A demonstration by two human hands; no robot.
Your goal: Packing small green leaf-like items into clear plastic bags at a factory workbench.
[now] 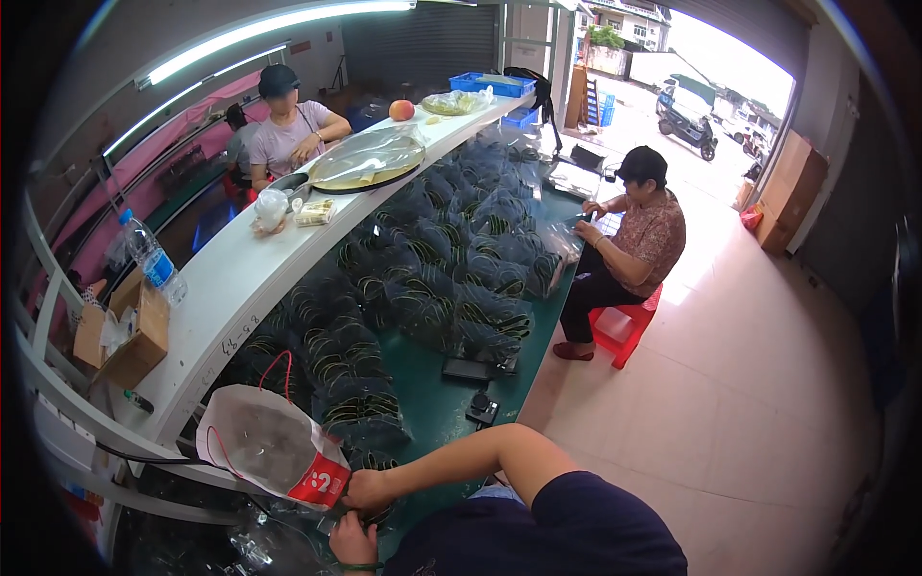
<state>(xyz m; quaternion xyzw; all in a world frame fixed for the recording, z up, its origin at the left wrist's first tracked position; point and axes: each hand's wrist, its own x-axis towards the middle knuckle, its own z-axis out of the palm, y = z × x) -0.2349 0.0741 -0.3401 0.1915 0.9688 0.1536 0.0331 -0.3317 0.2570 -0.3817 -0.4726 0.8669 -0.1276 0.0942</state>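
Close to my body, at the bottom of the head view, my right hand (369, 489) is closed with its fingers curled by the lower corner of a white and red paper bag (252, 437). What it grips is hidden. Just below it, my left hand (353, 540) is closed too, its fingertips by a bit of clear plastic; whatever it holds cannot be made out. Dark flat pieces with yellow edges in clear plastic sleeves (357, 389) lie in overlapping rows on the green table (420, 370) beyond my hands.
A small black camera-like device (482, 410) and a black box (466, 369) sit on the table. Along the left runs a white shelf (226, 288) with a water bottle (154, 259) and an open carton (123, 331). One person sits on a red stool (622, 331); another is behind the shelf.
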